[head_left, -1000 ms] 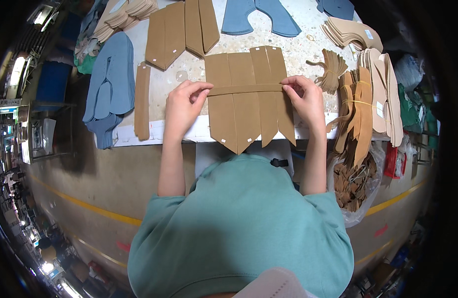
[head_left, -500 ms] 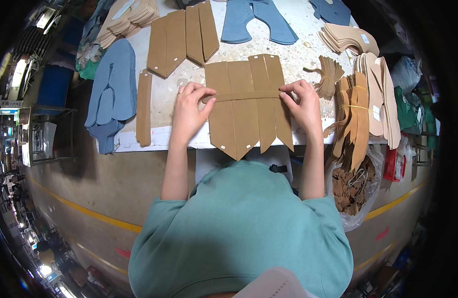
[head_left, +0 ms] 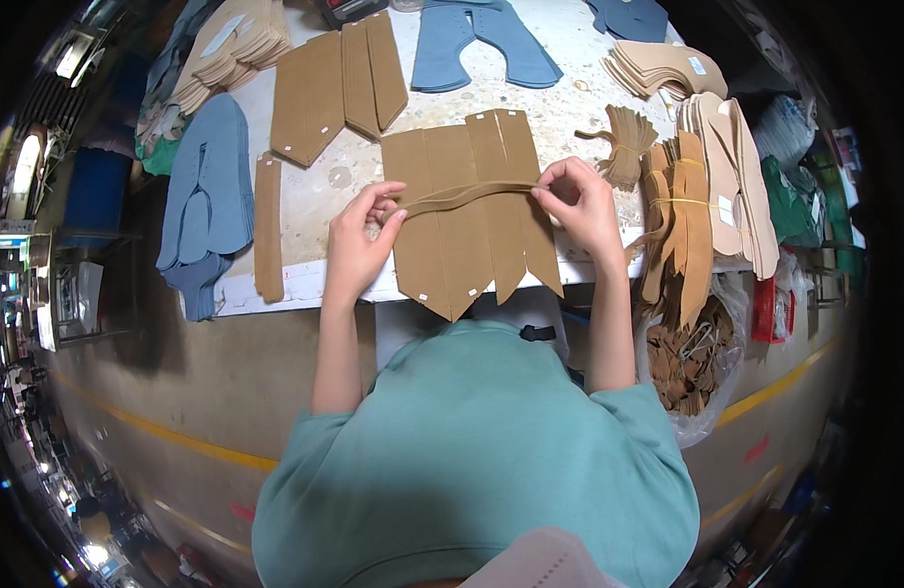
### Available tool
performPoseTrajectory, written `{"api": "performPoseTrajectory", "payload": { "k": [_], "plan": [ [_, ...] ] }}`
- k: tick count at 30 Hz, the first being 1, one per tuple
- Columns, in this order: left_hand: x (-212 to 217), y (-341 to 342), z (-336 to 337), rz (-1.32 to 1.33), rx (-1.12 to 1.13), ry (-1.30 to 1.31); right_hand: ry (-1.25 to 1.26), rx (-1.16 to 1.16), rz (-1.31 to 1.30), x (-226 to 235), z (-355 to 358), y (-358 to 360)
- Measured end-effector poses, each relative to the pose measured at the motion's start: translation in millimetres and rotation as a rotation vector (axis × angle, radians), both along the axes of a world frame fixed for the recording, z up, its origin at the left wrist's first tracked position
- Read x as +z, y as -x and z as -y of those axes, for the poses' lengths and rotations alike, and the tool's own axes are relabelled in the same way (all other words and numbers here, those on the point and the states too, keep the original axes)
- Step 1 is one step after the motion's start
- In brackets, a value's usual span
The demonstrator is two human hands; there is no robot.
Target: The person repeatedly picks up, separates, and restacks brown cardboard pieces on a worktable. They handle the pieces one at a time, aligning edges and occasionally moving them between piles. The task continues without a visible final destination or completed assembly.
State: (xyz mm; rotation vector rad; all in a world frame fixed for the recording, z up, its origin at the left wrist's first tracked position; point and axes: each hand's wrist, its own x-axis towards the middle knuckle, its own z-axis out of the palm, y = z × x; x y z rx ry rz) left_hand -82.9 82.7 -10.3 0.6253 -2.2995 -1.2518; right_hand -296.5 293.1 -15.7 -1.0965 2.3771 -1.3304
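Note:
A narrow brown leather strip spans the space between my two hands, bowed upward along its length. Its left end is pinched between the thumb and fingers of my left hand. My right hand pinches the other end. Thin yellowish lines show along the strip; whether it is one layer or more I cannot tell. Under it lie brown leather panels side by side, their pointed ends hanging over the table's near edge, with small white tags on some.
Left are a separate brown strip and stacked blue pieces. Farther back lie more brown panels and blue cutouts. Right are strips tied in bundles, beige pieces and a plastic bag of scraps.
The strip lay flat across the panels; now it is lifted and bowed. My left hand has moved slightly down and turned, its upper fingers now spread from the strip. The view has shifted a little.

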Motion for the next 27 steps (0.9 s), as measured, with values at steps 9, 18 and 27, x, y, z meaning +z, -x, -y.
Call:
{"api": "performPoseTrajectory", "payload": {
  "k": [9,18,27],
  "plan": [
    [6,32,-84,-0.077,-0.665,-0.423,0.254,-0.192,-0.145,50,20,64],
    [-12,64,-136,0.062,-0.695,-1.398,-0.207,-0.219,-0.09,7,53,93],
    [6,47,-117,0.101,-0.811,-1.229,-0.289,-0.606,-0.579,3,39,90]
  ]
}}
